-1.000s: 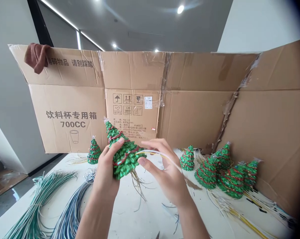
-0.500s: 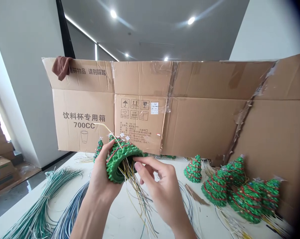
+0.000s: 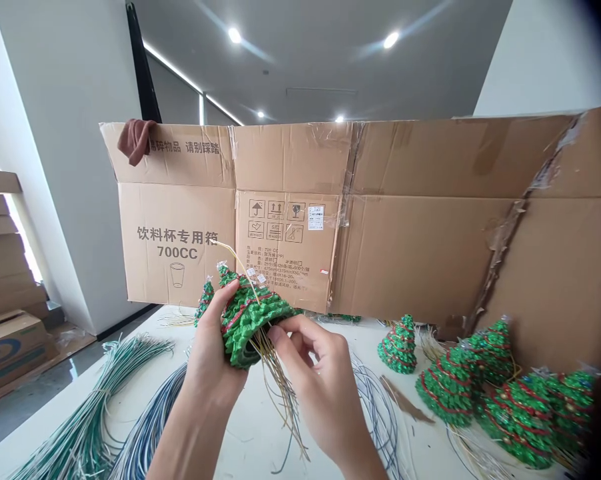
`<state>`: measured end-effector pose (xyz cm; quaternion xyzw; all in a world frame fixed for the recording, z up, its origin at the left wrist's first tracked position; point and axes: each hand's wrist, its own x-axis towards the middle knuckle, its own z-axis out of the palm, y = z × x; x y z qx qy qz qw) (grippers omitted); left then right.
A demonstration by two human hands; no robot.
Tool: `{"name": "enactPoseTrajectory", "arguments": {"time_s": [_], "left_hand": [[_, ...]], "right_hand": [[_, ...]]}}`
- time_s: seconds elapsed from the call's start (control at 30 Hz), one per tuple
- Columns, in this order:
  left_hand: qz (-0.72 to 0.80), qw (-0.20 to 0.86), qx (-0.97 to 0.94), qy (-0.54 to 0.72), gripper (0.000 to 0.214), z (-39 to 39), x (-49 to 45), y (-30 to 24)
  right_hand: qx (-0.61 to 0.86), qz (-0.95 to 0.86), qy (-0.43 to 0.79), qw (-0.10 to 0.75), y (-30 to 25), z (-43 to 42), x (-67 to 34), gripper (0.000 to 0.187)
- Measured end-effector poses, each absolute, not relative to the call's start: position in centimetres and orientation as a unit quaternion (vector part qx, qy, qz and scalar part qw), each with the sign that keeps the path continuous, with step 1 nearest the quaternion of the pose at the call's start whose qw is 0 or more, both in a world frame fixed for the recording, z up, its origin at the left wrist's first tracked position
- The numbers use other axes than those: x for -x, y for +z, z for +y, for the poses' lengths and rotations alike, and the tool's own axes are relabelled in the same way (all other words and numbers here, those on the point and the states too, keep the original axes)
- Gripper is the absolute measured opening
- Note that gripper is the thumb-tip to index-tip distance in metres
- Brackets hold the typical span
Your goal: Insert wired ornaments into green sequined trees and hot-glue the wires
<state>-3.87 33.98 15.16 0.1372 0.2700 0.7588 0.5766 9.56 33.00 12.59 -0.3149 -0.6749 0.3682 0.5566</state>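
Observation:
My left hand (image 3: 215, 357) grips a small green woven Christmas tree (image 3: 248, 313) with red trim, tilted so its hollow base faces me. Thin pale yellow strips (image 3: 280, 393) hang out of that base. My right hand (image 3: 313, 373) is closed, pinching these strips at the tree's lower rim. One loose strip arcs up over the tree's top.
A flattened cardboard box wall (image 3: 380, 220) stands across the back of the white table (image 3: 245, 433). Several finished green trees (image 3: 485, 387) stand at the right, one more (image 3: 399, 344) mid-table, another (image 3: 205, 301) behind my left hand. Green-white (image 3: 80, 413) and blue-white strip bundles (image 3: 148, 427) lie at left.
The tree has been turned from upright to base-toward-me, and my right hand moved from a white strip to the strips at the base. The camera view shifted left.

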Motion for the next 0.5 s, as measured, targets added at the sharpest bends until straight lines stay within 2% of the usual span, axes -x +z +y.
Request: {"name": "enactPoseTrajectory", "arguments": {"time_s": [0.17, 0.33, 0.43, 0.5], "left_hand": [[0.243, 0.574, -0.102, 0.775, 0.008, 33.1, 4.0, 15.7], [0.238, 0.564, -0.098, 0.784, 0.005, 32.9, 4.3, 15.8], [0.231, 0.565, -0.106, 0.785, 0.006, 33.0, 4.1, 15.8], [0.226, 0.561, -0.110, 0.789, 0.009, 33.0, 4.0, 15.8]], "right_hand": [[0.340, -0.723, 0.344, 0.493, 12.8, 32.6, -10.3, 0.028], [0.340, -0.744, 0.377, 0.434, 13.2, 32.2, -11.6, 0.028], [0.332, -0.749, 0.384, 0.426, 13.3, 32.1, -11.9, 0.030], [0.328, -0.753, 0.351, 0.450, 13.4, 32.1, -12.0, 0.032]]}}
